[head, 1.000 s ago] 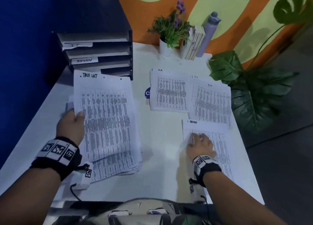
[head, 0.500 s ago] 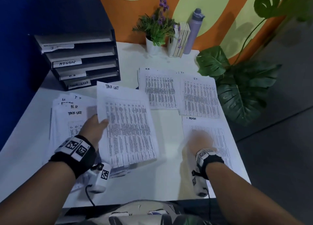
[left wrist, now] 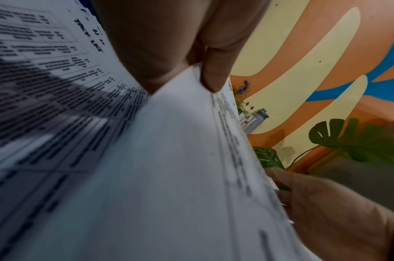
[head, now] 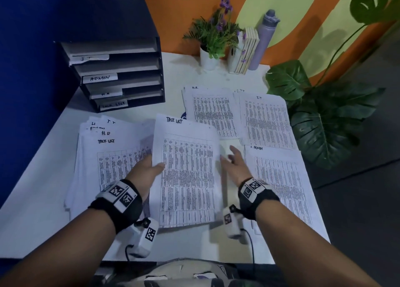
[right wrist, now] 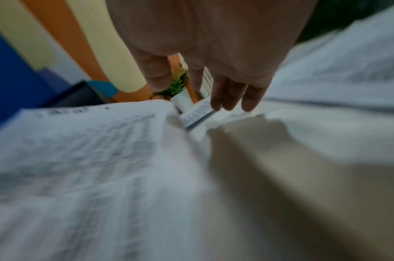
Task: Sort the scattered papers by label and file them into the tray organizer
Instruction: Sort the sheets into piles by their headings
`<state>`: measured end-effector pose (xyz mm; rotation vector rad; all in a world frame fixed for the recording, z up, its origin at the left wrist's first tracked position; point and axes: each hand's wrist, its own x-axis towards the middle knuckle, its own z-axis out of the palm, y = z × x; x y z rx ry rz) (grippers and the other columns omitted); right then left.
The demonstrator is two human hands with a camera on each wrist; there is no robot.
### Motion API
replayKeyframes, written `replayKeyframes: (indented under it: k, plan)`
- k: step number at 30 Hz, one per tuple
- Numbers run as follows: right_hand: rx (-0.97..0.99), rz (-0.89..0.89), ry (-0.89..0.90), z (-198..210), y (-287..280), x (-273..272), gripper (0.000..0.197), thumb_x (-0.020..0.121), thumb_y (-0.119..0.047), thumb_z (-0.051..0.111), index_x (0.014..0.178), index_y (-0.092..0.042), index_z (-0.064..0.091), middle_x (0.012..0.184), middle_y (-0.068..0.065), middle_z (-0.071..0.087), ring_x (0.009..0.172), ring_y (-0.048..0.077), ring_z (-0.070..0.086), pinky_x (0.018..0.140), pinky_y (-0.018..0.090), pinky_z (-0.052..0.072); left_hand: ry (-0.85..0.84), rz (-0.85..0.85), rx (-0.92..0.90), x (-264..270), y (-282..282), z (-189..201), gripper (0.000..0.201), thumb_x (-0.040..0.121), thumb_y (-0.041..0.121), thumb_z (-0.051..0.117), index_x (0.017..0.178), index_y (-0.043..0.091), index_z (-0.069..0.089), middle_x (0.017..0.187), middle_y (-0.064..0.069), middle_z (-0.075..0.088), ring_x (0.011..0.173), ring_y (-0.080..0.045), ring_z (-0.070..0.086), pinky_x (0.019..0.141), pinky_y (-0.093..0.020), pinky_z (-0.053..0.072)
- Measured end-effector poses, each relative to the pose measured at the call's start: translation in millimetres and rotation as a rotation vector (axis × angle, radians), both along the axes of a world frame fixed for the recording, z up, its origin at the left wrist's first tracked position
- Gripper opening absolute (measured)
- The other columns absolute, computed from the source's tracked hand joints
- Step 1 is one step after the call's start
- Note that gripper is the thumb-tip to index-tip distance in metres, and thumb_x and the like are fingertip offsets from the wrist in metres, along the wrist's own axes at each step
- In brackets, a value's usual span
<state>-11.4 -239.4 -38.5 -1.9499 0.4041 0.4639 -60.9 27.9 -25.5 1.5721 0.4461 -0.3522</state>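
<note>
Between left thumb and fingers: left hand pinches TASK LIST sheet by its edge, lifted over mixed pile. Right hand beside sheet's other edge, fingers spread, holding nothing. Beyond fingertips: H.R. stack, IT stack, organizer far left.

The sheet pinched in my left hand reads "TACK LIST" at its top — so does the top page of the pile beside it, with "H.R" and "I T" peeking out behind. Three stacks are headed "H.R.", "IT" and "ADMIN". Organizer tabs: "I T", "ADMIN", "H.R", "TACK LIST".
</note>
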Motion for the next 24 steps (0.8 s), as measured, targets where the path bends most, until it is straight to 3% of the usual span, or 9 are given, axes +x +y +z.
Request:
replayKeyframes:
  k: [2,5,8,10,13,16,20,22,24]
  plan:
    - [0.141,-0.041,0.058,1,12,-3,0.072,0.091,-0.018,0.061,0.148,-0.034,0.02,0.122,0.008,0.059,0.104,0.027,0.061,0.09,0.039,0.051,-0.016,-0.036,0.027,-1,-7,3,0.035,0.086,0.028,0.061,0.121,0.026,0.058,0.123,0.004,0.065,0.116,-0.018,0.059,0.106,-0.049,0.04]
    - [-0.088,-0.077,-0.01,-4,9,-2,0.072,0.089,0.0,0.05,0.147,-0.033,0.02,0.106,0.003,0.056,0.084,0.023,0.061,0.065,0.029,0.052,-0.076,0.01,0.134,-1,-10,7,0.028,0.095,0.013,0.056,0.118,0.028,0.058,0.12,0.007,0.065,0.107,-0.015,0.062,0.097,-0.04,0.047]
    - [-0.309,-0.059,-0.085,-10,-13,-7,0.073,0.09,0.005,0.04,0.148,-0.032,0.018,0.103,0.009,0.059,0.07,0.021,0.057,0.054,0.027,0.046,-0.099,0.128,0.434,-1,9,6,0.037,0.094,0.013,0.055,0.129,0.023,0.053,0.127,0.005,0.056,0.108,-0.014,0.056,0.095,-0.033,0.045]
    - [-0.434,0.0,-0.131,-15,-29,-13,0.073,0.089,0.006,0.041,0.148,-0.031,0.021,0.103,0.015,0.06,0.072,0.025,0.056,0.061,0.032,0.049,-0.09,0.144,0.624,-2,30,-3,0.04,0.093,0.018,0.057,0.132,0.025,0.052,0.14,-0.002,0.046,0.121,-0.02,0.051,0.106,-0.041,0.04]
    - [-0.503,0.049,-0.14,-24,-39,-17,0.077,0.086,0.01,0.045,0.149,-0.028,0.023,0.119,0.018,0.054,0.087,0.029,0.057,0.078,0.041,0.054,0.036,0.05,0.85,-9,56,-17,0.056,0.095,0.024,0.055,0.147,0.021,0.036,0.159,-0.005,0.015,0.146,-0.024,0.018,0.118,-0.044,0.02]
    - [-0.501,0.053,-0.12,-22,-28,-22,0.079,0.086,0.006,0.051,0.151,-0.025,0.018,0.127,0.018,0.045,0.094,0.029,0.053,0.08,0.039,0.049,0.165,-0.123,1.075,-22,71,-26,0.071,0.094,0.038,0.052,0.153,0.021,0.016,0.161,-0.007,-0.008,0.148,-0.026,-0.005,0.119,-0.049,0.012]
    - [-0.869,0.111,-0.117,-12,8,-22,0.08,0.082,-0.017,0.061,0.15,-0.018,0.018,0.149,0.01,0.022,0.131,0.033,0.032,0.104,0.046,0.035,0.2,-0.301,1.142,-39,80,-33,0.078,0.093,0.061,0.034,0.154,0.022,0.002,0.16,-0.008,-0.018,0.148,-0.028,-0.012,0.118,-0.051,0.002]
    - [-0.802,0.169,-0.181,0,32,-19,0.072,0.087,-0.03,0.059,0.149,-0.018,0.024,0.15,0.006,0.022,0.134,0.03,0.029,0.108,0.046,0.031,0.207,-0.378,1.151,-45,82,-36,0.079,0.093,0.065,0.025,0.154,0.023,-0.002,0.159,-0.006,-0.02,0.147,-0.026,-0.015,0.117,-0.05,-0.003]
    - [-0.504,0.274,-0.2,12,56,-16,0.06,0.093,-0.04,0.053,0.146,-0.018,0.034,0.143,0.007,0.033,0.131,0.026,0.038,0.107,0.038,0.034,0.188,-0.44,1.139,-48,80,-38,0.077,0.094,0.065,0.021,0.154,0.023,-0.003,0.159,-0.004,-0.021,0.147,-0.023,-0.016,0.118,-0.049,-0.005]
